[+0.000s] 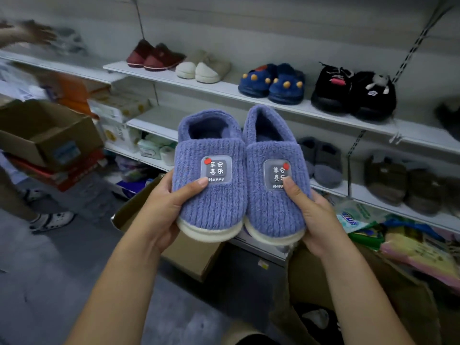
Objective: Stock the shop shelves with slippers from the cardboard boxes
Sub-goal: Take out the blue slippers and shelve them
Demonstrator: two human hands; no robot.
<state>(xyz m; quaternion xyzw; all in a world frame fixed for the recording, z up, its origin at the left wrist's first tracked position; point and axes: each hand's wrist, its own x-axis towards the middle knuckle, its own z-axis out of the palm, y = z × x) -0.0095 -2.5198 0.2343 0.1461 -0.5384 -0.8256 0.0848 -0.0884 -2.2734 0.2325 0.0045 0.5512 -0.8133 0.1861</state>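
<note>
Together, two blue slippers [211, 202] [272, 210], two hands [161, 215] [316, 217]

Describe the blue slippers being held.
The blue slippers are a pair in fuzzy, ribbed periwinkle fabric with closed heels and thick cream soles. Each upper carries a grey square patch with a red fruit, Chinese characters and "Happy". They are held side by side, toes towards the camera: the left hand grips one, the right hand the other, thumbs on top.

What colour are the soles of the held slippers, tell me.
Cream-white soles under the blue slippers, seen in the head view.
</note>
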